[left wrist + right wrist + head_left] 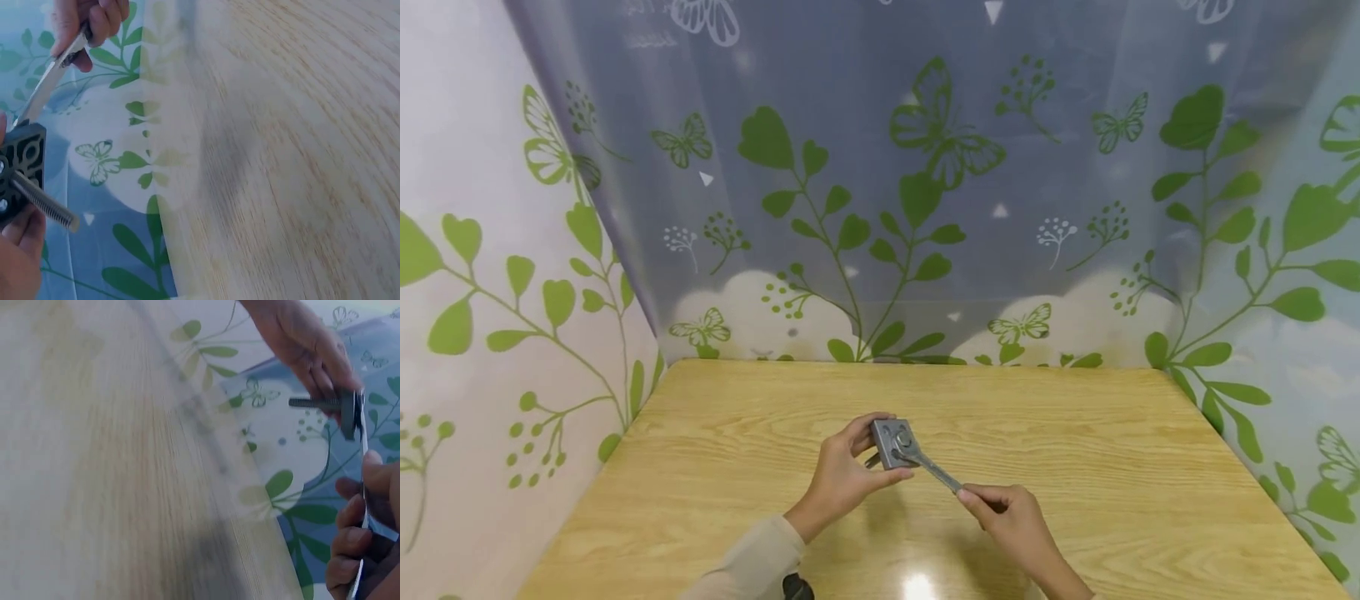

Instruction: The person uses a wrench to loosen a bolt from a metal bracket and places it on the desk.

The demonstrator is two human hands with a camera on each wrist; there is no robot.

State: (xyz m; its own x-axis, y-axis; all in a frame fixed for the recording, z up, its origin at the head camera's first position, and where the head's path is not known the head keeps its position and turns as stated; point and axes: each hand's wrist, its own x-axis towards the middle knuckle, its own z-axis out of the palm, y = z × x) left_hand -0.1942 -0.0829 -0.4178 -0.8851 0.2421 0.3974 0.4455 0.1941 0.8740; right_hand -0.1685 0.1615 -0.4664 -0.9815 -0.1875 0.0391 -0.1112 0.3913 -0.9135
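Observation:
My left hand (842, 475) grips a small square grey block (886, 442) by its edges, raised over the table. A hex bolt head (903, 439) shows on the block's near face. Out of the far face sticks the bolt's threaded shank (47, 201), seen in the left wrist view. In my right hand (1011, 521) is the handle of a metal wrench (938, 475), pinched between thumb and fingers. The wrench's head sits at the bolt head, its handle slanting down to the right. From the right wrist view, the wrench (365, 437) lies flat along the block's face (349, 415).
The wooden table (737, 408) spreads under both hands. A curtain (850, 208) with leaves and butterflies hangs behind its back edge and along both sides. Something black (797, 587) shows at the left sleeve (752, 562).

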